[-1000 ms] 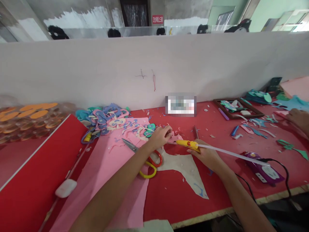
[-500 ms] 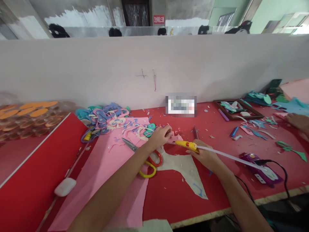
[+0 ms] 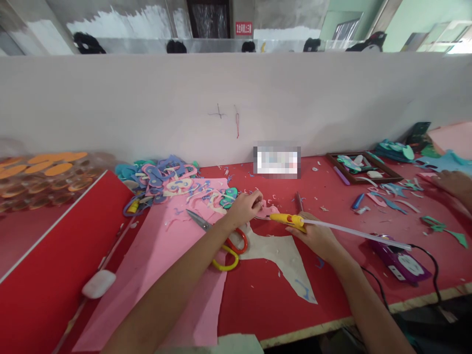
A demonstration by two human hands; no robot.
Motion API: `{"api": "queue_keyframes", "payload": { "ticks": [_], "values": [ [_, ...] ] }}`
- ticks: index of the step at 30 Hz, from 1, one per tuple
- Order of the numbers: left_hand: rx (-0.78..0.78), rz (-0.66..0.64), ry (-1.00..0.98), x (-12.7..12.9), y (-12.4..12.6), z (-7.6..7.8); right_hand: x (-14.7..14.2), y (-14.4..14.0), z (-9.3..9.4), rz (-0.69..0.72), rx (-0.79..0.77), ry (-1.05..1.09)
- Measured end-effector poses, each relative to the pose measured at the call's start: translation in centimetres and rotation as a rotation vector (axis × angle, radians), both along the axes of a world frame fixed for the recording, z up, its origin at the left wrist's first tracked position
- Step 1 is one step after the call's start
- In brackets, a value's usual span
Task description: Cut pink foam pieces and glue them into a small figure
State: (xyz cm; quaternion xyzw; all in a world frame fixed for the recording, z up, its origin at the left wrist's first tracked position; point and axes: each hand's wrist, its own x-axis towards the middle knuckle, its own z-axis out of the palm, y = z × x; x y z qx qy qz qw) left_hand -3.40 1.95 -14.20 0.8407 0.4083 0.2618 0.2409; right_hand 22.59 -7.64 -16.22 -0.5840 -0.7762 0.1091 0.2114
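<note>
Your right hand (image 3: pixel 317 237) grips yellow glue gun (image 3: pixel 287 220); left hand (image 3: pixel 244 209) pinches small pink foam piece (image 3: pixel 266 210). Nozzle near your fingertips: burn risk. Excess glue may smear red tabletop (image 3: pixel 258 295).

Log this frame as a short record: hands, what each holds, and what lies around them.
Left hand: pinches a small pink piece
Right hand: grips a yellow glue gun, nozzle toward the piece
Glue stick: sticks out behind the gun
Scissors: on the pink sheet, under the left wrist
Surface: red table
</note>
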Motion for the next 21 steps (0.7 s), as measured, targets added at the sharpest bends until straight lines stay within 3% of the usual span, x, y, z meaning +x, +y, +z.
{"api": "queue_keyframes", "payload": {
  "ticks": [18, 21],
  "values": [
    [-0.025, -0.002, -0.048, -0.18, 0.22, -0.46, 0.3, -0.36, 0.19, -0.069, -0.069, 0.025],
    [0.01, 0.043, 0.006, -0.15, 0.2, -0.44, 0.14, -0.58, 0.35, -0.037, -0.077, 0.03]
  ]
}}
